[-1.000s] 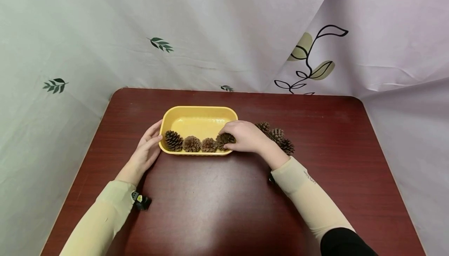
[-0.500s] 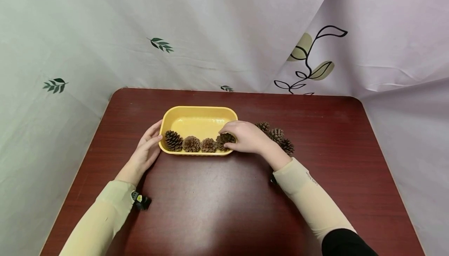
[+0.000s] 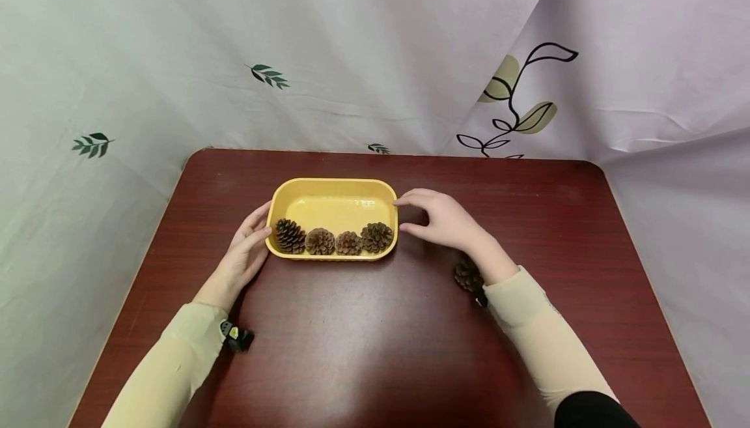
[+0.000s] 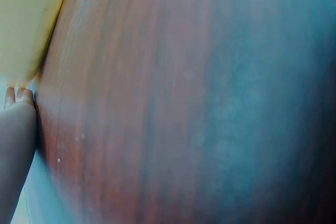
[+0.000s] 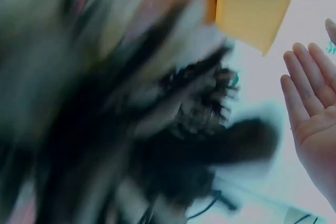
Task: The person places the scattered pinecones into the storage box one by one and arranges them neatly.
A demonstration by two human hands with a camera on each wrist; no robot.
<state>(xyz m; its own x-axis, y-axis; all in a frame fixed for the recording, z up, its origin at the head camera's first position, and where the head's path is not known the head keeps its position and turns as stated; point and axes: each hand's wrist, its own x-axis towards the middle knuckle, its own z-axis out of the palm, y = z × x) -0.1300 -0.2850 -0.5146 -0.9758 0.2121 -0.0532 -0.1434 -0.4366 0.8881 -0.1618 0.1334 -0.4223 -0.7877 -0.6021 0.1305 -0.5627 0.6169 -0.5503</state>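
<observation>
A yellow tray (image 3: pixel 328 210) lies on the table in the head view, with a row of several pine cones along its near side; the rightmost pine cone (image 3: pixel 377 238) sits in the corner. My left hand (image 3: pixel 246 252) holds the tray's left end, thumb over the rim and fingers against the outer wall. In the left wrist view, fingertips (image 4: pixel 20 95) meet the tray wall (image 4: pixel 26 24). Just beyond the tray's right end, my right hand (image 3: pixel 442 219) holds nothing, thumb and fingers spread apart. Its fingers (image 5: pixel 307 77) look straight in the right wrist view.
By the right sleeve on the dark red table (image 3: pixel 351 350) lies another pine cone (image 3: pixel 469 276), partly hidden by the forearm. Blurred pine cones (image 5: pixel 199 98) fill much of the right wrist view. A patterned cloth (image 3: pixel 375 57) hangs behind the table.
My right hand has let go of the rightmost pine cone in the tray and moved right, out of the tray. The pine cones beyond it are now covered by that arm. The left hand stays put.
</observation>
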